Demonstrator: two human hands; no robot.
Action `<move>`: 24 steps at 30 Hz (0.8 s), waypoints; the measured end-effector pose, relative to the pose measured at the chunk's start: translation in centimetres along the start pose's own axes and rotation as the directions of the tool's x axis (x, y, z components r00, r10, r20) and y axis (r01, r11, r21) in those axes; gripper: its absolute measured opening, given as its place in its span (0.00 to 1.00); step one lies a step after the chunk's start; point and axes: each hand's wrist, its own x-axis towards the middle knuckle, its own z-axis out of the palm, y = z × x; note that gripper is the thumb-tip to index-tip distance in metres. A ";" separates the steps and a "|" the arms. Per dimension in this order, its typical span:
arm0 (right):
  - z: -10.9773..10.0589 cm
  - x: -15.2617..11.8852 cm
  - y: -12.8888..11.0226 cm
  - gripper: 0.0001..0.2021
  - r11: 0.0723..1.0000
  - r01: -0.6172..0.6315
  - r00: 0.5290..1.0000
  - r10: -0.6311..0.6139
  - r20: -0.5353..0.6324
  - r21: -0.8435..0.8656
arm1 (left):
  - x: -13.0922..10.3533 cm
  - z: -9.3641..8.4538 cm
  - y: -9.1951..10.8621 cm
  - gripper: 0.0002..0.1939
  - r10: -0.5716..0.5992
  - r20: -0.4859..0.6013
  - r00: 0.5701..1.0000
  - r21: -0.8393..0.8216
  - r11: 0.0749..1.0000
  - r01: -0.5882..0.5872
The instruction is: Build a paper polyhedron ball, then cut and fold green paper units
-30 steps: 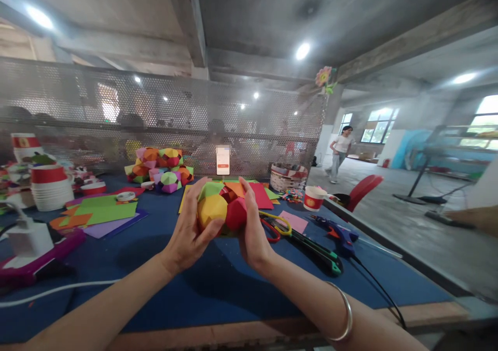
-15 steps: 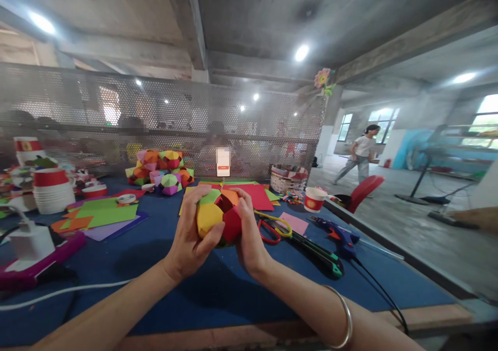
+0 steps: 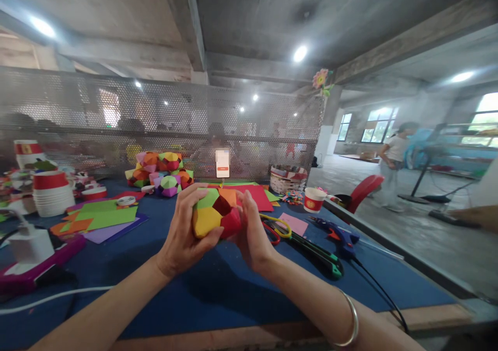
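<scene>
1. One roundish paper ball (image 3: 212, 213) sits between your left hand (image 3: 182, 233) and right hand (image 3: 254, 232), above the blue table (image 3: 218, 294).
2. Your left grasps its yellow side.
3. Your right cups its red side; grip unclear.

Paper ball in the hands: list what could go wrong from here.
The paper ball could dent if the left hand squeezes its faceted panels too hard. The glue gun might be dragged if something snags its cord, which runs over the near edge of the table.
</scene>
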 end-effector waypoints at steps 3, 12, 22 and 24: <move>-0.7 0.1 -1.5 0.41 0.962 -0.274 0.954 0.272 0.125 0.004 | -0.1 -0.5 -0.3 0.35 0.138 0.087 0.987 0.049 0.989 -0.143; -1.7 0.8 -2.3 0.22 0.926 -0.354 0.930 0.335 0.149 0.129 | 0.0 -0.7 0.1 0.43 0.138 0.153 0.979 -0.014 0.990 -0.137; -1.1 0.6 -1.7 0.24 0.945 -0.239 0.971 0.230 0.063 0.225 | -0.9 -0.5 0.2 0.27 -0.136 0.222 0.965 -0.072 0.985 0.156; -0.7 0.5 -1.7 0.21 0.947 -0.237 0.971 0.239 0.017 0.219 | -1.1 -0.4 0.1 0.27 -0.145 0.223 0.964 -0.037 0.987 0.157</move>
